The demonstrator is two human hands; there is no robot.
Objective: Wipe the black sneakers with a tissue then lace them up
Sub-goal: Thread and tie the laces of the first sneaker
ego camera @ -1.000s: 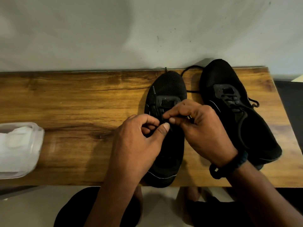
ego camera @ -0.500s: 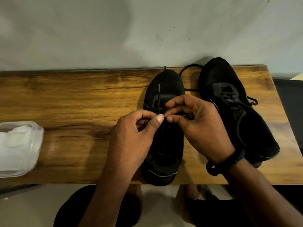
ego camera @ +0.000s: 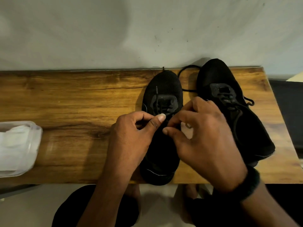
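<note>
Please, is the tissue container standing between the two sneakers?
No, the tissue container sits far left of the left sneaker and right sneaker.

Dim, warm light. The desk (ego camera: 65, 95) carries a soft sheen near its left end, beside a washed-out white tub (ego camera: 16, 145). The black shoes (ego camera: 164, 86) on the desk lose nearly all detail. Their shadows fall leftward across it and onto the grey wall (ego camera: 98, 30) behind. The right hand (ego camera: 205, 136) above the desk is smeared by motion. The desk's edges bend slightly with wide-angle distortion.
</note>
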